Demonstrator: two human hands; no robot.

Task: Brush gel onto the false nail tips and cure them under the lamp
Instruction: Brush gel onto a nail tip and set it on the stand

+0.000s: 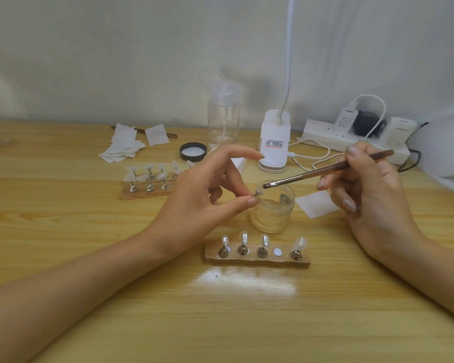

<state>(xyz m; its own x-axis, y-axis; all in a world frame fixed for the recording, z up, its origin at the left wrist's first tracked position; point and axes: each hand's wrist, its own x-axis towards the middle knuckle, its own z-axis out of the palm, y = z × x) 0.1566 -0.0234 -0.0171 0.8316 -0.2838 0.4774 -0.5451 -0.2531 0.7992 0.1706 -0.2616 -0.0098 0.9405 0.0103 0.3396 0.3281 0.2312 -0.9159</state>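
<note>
Nail tip [258, 192] pinched in left hand [205, 195] at frame centre.
Right hand [370, 189] grips brush [325, 170], bristles at the tip, over jar [273, 213].

Desk [220, 310], near edge: open wood between both forearms, up to the near nail stand [257, 259].
Centre: glass jar [273, 213] just behind that stand. Above its mouth, the left hand [192, 203] with a nail tip [257, 192] in its grip, and the brush [325, 170] held by the right hand [370, 189].
Left middle: open wood beside the far nail stand [147, 186].
Back row, narrow gaps: wipes [123, 148], black lid [193, 151], pump bottle [223, 119], lamp base [274, 142], loose cable [312, 155], power strip [351, 141].
Right edge: white bulk [446, 148], possibly a housing, partly out of view.
</note>
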